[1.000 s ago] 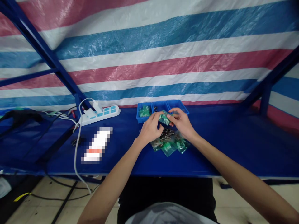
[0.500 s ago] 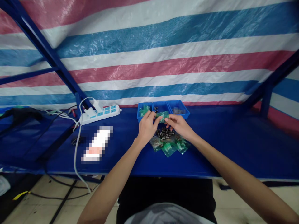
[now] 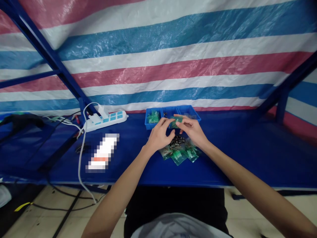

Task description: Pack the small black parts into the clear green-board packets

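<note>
A small green plastic bag (image 3: 175, 122) is held up above the front of the bins, pinched between the thumb and fingers of my right hand (image 3: 194, 129). My left hand (image 3: 160, 135) is open beside it, thumb apart from the fingers. Its fingertips reach the bag's left edge; whether they press on it I cannot tell. Below both hands lies a pile of small dark metal-and-black parts (image 3: 177, 141). Several filled green bags (image 3: 179, 156) are spread in front of that pile, with a clear bag (image 3: 165, 151) at their left.
Blue bins (image 3: 150, 126) stand in a row at the back of the blue table (image 3: 247, 148), the left one holding green pieces (image 3: 153, 116). Left are a white power strip (image 3: 109, 120), its cable, and a blurred-out flat object (image 3: 104, 152). A striped tarp (image 3: 173, 66) hangs behind.
My left thumb has come off the bag and spread downward. The bag has shifted slightly right and is now in my right hand's pinch.
</note>
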`<state>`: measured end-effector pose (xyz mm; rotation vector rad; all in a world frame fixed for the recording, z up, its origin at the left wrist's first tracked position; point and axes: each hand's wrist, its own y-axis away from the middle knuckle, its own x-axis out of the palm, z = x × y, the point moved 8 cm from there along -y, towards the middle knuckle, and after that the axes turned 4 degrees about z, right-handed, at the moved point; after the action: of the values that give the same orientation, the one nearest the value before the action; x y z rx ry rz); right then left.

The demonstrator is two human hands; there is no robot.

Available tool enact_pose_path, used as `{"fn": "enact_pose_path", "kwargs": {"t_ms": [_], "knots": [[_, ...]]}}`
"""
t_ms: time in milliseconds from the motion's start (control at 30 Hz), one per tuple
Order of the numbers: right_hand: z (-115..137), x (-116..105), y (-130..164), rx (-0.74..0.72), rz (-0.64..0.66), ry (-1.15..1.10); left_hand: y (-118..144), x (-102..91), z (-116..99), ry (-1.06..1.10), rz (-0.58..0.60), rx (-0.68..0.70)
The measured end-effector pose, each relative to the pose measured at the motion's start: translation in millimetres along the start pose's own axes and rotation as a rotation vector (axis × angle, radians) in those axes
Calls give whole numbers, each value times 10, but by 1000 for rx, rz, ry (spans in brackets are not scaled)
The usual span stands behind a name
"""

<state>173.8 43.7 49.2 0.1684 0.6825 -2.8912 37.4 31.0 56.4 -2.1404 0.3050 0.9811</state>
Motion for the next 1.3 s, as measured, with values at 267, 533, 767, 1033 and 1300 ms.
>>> {"fn": "enact_pose_path", "kwargs": {"t_ms": [267,533,767,1033,1300], "knots": [[-88,67,-5,75,36,-66,-8,8,127,-36,-73,-76],[-196,4,-13,109,-18,-49,7,28,163,-40,-27,-121],[-293,-31,-10,175,-56,-173,6,24,134,-68,-34,-79],[-259,60,1,170,22,-58,-59,-292,281,-63,-243,-155],[-264,137,42,175,102,112,-239,-559,871,-173,-58,-451]]}}
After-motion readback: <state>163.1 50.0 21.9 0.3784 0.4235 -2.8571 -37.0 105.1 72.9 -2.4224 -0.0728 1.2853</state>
